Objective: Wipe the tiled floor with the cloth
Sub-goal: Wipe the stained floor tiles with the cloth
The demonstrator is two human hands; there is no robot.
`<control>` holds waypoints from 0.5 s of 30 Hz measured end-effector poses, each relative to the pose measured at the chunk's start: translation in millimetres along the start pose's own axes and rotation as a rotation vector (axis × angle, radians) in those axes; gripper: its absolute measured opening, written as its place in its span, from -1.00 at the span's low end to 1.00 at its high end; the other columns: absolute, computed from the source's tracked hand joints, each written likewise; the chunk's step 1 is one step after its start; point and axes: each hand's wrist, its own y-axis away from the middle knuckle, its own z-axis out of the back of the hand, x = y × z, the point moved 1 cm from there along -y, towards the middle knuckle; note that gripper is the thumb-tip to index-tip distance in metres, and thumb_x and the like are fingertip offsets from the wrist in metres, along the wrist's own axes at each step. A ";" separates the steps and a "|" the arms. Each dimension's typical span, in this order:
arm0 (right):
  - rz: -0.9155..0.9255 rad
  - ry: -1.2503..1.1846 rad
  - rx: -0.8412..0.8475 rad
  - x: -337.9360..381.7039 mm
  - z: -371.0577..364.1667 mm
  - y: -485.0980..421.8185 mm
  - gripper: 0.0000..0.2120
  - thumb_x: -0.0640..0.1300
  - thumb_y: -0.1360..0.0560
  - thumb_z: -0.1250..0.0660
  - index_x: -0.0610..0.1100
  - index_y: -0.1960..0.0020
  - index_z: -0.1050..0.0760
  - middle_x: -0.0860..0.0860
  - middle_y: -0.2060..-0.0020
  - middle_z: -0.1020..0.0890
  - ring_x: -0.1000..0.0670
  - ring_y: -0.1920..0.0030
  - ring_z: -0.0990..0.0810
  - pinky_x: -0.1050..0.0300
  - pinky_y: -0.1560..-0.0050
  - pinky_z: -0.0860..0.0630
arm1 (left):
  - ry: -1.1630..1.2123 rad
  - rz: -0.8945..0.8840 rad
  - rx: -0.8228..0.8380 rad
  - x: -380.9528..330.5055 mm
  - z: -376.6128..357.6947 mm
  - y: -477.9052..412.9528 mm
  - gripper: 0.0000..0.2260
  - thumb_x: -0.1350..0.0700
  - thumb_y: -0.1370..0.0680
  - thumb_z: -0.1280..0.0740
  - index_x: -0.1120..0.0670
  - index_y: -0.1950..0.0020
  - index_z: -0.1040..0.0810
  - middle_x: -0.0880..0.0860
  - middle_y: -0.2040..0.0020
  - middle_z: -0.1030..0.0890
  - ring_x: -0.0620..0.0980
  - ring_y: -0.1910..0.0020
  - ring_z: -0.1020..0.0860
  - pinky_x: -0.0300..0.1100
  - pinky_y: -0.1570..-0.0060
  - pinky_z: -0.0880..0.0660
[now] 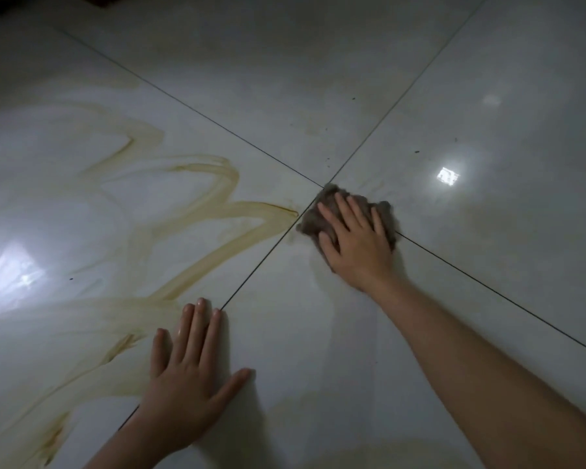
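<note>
A crumpled grey-brown cloth lies on the glossy white tiled floor, right where four tiles meet. My right hand presses flat on the cloth with straight, spread fingers. Yellow-brown smear streaks loop across the left tile, and one streak ends just left of the cloth. My left hand rests flat on the floor near the bottom, fingers spread, beside the lower streaks and over a grout line.
Dark grout lines cross under the cloth. Small dark specks dot the right-hand tile. Bright light reflections shine on the right tile and at the left edge. A dark edge sits in the top left corner.
</note>
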 end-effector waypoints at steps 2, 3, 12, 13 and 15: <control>-0.186 -0.059 -0.021 27.1 -5.4 -3.7 -0.48 0.13 -0.62 -0.01 0.11 -0.56 -0.07 0.01 -0.57 -0.05 0.00 -0.57 0.04 -0.12 -0.52 0.19 | -0.023 -0.003 0.004 1.2 -1.8 -1.4 -0.15 -0.49 -0.33 0.42 0.01 -0.42 0.57 -0.02 -0.40 0.61 -0.06 -0.39 0.59 0.07 -0.39 0.47; -0.226 -0.076 -0.043 45.2 -8.3 1.7 -0.47 0.12 -0.62 -0.03 0.08 -0.56 -0.09 -0.02 -0.57 -0.07 -0.03 -0.57 0.03 -0.15 -0.51 0.17 | -0.031 -0.005 0.011 1.8 -2.9 -1.3 -0.16 -0.49 -0.32 0.43 0.00 -0.40 0.59 -0.02 -0.39 0.63 -0.05 -0.37 0.60 0.07 -0.39 0.48; 0.660 -0.045 0.106 57.6 -5.2 32.5 -0.45 0.04 -0.58 -0.13 0.01 -0.55 -0.15 -0.03 -0.56 -0.11 -0.05 -0.56 -0.03 -0.09 -0.52 0.12 | 0.043 -0.035 -0.034 2.8 -2.1 -0.9 -0.07 -0.54 -0.38 0.33 0.08 -0.54 0.21 0.06 -0.55 0.29 -0.09 -0.48 0.41 0.02 -0.41 0.36; 0.480 -0.037 0.091 40.8 -3.1 12.2 -0.46 0.04 -0.60 -0.12 0.02 -0.55 -0.13 -0.02 -0.56 -0.10 -0.05 -0.56 -0.03 -0.08 -0.51 0.12 | 0.038 -0.034 -0.033 3.6 -3.3 -1.2 -0.06 -0.55 -0.33 0.37 0.05 -0.53 0.30 0.02 -0.52 0.39 -0.10 -0.45 0.47 0.01 -0.38 0.45; 0.124 -0.019 0.068 16.9 -0.4 -16.7 -0.48 0.07 -0.64 -0.05 0.04 -0.57 -0.06 0.01 -0.57 -0.04 0.00 -0.57 0.02 -0.06 -0.52 0.15 | 0.020 -0.026 -0.024 5.2 -4.7 -3.0 -0.07 -0.56 -0.28 0.44 0.01 -0.48 0.44 -0.03 -0.45 0.53 -0.10 -0.41 0.55 -0.03 -0.31 0.57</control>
